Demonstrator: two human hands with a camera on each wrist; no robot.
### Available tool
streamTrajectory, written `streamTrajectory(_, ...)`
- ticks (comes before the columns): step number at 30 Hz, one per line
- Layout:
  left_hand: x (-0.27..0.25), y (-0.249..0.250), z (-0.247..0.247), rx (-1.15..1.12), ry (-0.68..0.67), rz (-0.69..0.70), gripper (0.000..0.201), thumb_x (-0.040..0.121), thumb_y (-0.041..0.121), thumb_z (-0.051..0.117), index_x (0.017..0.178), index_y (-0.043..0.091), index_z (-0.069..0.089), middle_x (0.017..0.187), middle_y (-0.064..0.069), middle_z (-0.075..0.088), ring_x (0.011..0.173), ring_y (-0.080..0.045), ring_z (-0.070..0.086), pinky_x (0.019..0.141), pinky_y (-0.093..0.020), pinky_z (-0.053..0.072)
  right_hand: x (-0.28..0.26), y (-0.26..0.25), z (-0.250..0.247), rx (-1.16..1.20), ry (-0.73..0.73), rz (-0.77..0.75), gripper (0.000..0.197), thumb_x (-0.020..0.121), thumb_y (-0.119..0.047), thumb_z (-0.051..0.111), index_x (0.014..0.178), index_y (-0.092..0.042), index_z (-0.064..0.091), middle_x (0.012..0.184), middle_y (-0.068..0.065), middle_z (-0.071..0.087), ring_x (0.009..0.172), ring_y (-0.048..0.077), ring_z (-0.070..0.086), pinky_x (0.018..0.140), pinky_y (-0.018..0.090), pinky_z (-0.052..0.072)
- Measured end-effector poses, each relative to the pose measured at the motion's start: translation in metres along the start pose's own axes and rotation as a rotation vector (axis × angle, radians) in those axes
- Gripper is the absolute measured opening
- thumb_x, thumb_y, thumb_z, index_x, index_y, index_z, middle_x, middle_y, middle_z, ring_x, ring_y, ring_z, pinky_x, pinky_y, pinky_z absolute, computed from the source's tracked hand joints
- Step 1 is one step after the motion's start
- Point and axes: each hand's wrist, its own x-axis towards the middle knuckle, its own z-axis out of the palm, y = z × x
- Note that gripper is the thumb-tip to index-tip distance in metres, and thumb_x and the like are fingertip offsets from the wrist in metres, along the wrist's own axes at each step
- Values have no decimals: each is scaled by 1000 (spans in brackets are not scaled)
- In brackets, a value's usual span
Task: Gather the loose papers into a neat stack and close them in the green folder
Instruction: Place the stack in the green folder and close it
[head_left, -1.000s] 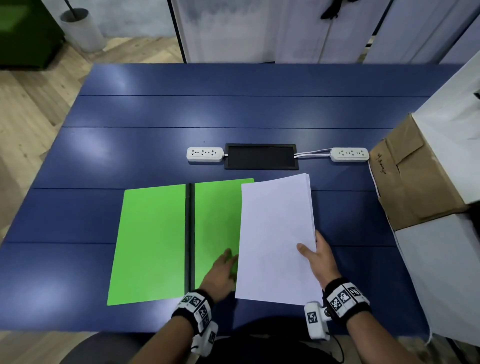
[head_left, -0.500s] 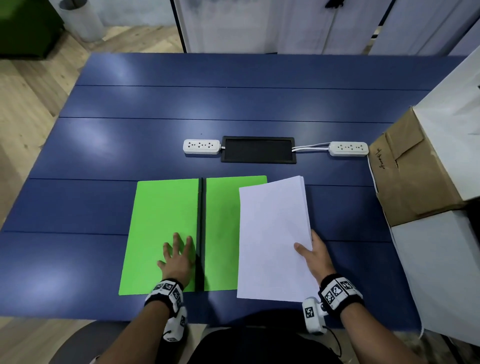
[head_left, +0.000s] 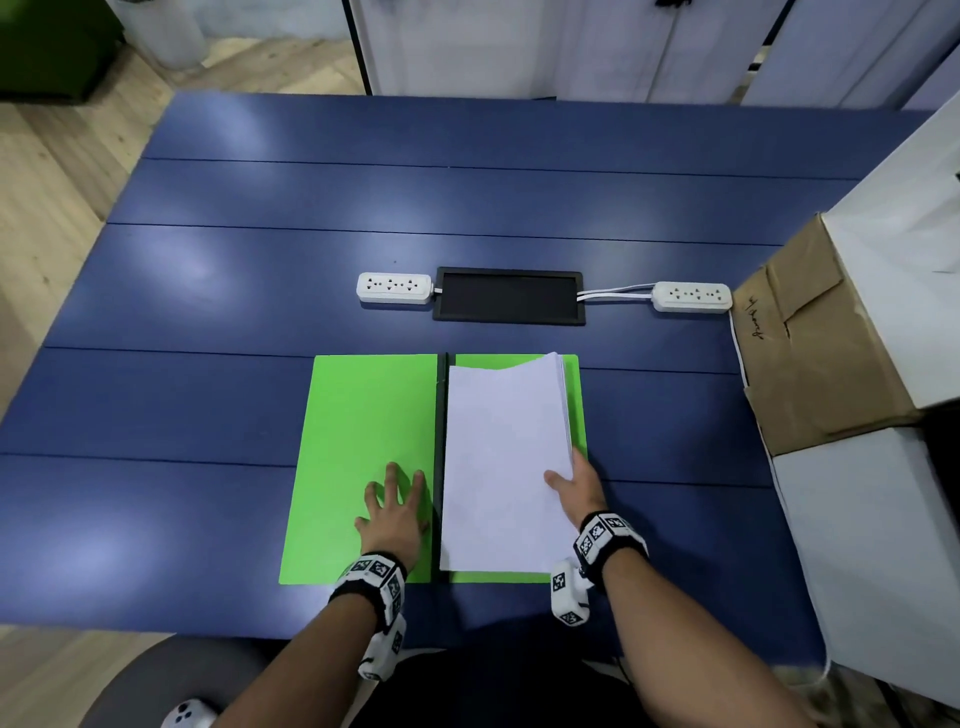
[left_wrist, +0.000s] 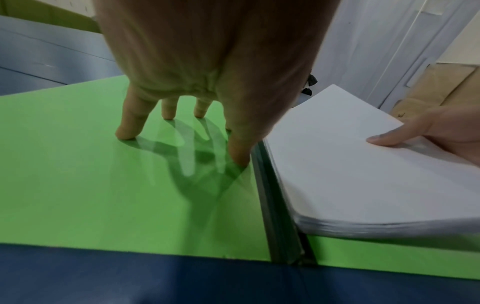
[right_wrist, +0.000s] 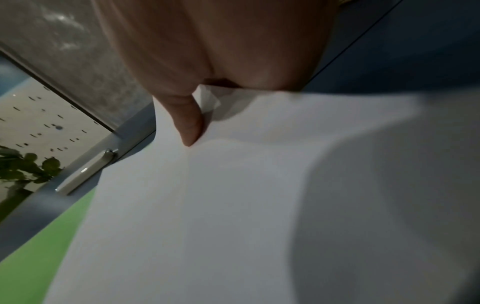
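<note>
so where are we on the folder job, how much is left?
Done: the papers form one stack, and the green folder lies open on the table. In hand: the right hand grips the stack's right edge, lowering it onto the folder's right half, with the far end curled up. The left hand presses the left half flat. Left: settle the stack, square it, close the cover.

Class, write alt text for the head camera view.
A right hand lowers a white paper stack onto the right half of an open green folder, while the left hand presses flat on the left half, on a blue table.
</note>
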Motion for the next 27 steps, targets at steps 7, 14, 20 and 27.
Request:
streamTrajectory(7,2,-2,2,22,25,9,78,103,25,52,161,39,3,170,-3,-19,155,-45,0,112,-68,35,1,-16,9,-226,59,70,51,94,-14,60,142,-7,45,142,12,54,130,33,53,108,36,42)
streamTrajectory(14,-4,-18,-11,-101,120,-72,78,91,35,69,156,27,26,168,-11,13,151,-40,23,116,-59,36,-13,-22,-1,-552,299,99,54,88,-24,60,137,-9,42,141,15,44,122,40,52,90,44,48)
streamTrajectory(20,-7,-100,-18,-493,245,-613,85,81,32,84,148,4,41,150,-27,36,137,-47,38,109,-58,39,-23,11,-31,-482,244,25,48,91,-22,58,138,-13,51,138,10,49,119,32,57,100,42,48)
streamTrajectory(27,12,-155,-22,-731,188,-512,45,84,32,81,119,4,74,116,-23,73,110,-42,66,97,-45,53,-28,14,-38,-237,201,25,42,93,-16,58,135,-17,55,128,6,66,108,24,65,99,38,50)
